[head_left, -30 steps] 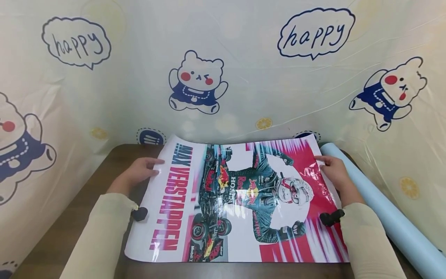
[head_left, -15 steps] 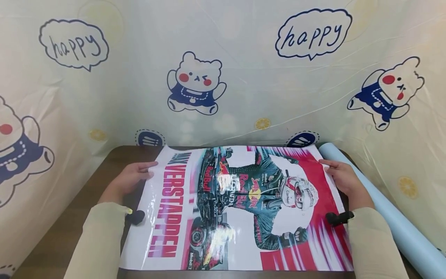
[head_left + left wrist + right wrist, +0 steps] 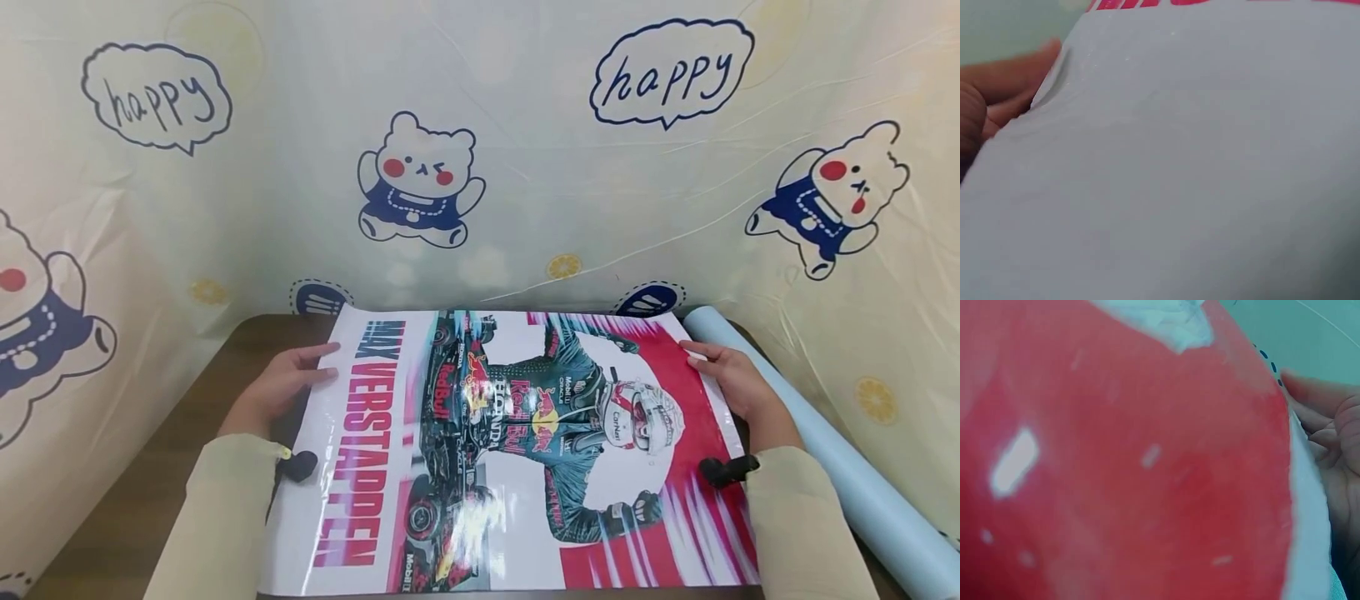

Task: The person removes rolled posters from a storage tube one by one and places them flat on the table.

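A glossy poster point(image 3: 525, 467), printed with a racing driver, a race car and large lettering, spreads sideways in front of me in the head view. My left hand point(image 3: 281, 383) pinches its left edge near the far corner. On the opposite side my right hand point(image 3: 738, 387) pinches the right edge at about the same height. White poster margin point(image 3: 1166, 156) fills most of the left wrist view, the left fingers point(image 3: 1010, 78) at its edge. In the right wrist view the red part of the poster point(image 3: 1166, 475) bulges toward the camera, with the right hand point(image 3: 1329, 425) at its white border.
A long light-blue roll point(image 3: 817, 442) lies slanting along the right side of the brown table point(image 3: 187, 433). Behind the table hangs a pale curtain point(image 3: 525, 208) printed with bears and "happy" bubbles.
The poster has come down and nearer to me, its near edge lower in the view. Both hands have moved slightly outward with it and keep their hold on the edges.
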`<action>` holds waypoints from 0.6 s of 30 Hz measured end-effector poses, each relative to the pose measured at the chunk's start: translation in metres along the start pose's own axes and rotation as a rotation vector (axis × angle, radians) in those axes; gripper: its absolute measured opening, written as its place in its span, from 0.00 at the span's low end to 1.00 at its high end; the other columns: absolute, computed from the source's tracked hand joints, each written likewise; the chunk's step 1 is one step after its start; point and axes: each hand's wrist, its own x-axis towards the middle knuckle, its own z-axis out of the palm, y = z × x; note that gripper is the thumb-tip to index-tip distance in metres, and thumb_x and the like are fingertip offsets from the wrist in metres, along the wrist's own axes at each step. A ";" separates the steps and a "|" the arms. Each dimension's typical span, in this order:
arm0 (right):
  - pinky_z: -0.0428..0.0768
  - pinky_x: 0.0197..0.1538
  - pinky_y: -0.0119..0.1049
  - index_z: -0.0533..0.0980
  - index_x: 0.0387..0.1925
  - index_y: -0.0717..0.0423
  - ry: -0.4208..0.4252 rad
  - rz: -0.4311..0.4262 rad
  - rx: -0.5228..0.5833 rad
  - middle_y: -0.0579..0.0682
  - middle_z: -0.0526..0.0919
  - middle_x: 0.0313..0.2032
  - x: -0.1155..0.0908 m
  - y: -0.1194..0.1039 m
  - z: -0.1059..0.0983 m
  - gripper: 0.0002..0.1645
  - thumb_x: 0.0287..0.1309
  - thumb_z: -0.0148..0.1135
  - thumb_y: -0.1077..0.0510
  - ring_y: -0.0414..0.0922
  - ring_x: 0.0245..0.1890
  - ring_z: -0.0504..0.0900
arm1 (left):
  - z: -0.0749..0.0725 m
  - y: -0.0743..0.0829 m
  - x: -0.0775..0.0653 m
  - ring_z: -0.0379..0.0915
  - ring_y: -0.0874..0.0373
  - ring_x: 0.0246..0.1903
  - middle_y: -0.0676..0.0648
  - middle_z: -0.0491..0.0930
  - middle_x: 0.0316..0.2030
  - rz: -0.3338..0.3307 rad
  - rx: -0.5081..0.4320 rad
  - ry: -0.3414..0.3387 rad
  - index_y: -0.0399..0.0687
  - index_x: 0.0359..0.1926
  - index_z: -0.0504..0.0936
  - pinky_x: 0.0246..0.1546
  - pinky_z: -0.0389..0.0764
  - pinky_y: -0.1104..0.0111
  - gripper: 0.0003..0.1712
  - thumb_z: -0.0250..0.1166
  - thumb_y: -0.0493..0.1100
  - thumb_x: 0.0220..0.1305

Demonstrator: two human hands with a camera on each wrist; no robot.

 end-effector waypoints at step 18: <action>0.83 0.36 0.40 0.71 0.59 0.70 0.087 -0.048 -0.645 0.62 0.82 0.41 0.012 0.000 0.006 0.31 0.70 0.54 0.46 0.49 0.31 0.83 | 0.006 0.003 0.013 0.72 0.41 0.52 0.36 0.74 0.55 -0.114 0.216 0.095 0.39 0.69 0.64 0.57 0.69 0.40 0.40 0.53 0.64 0.69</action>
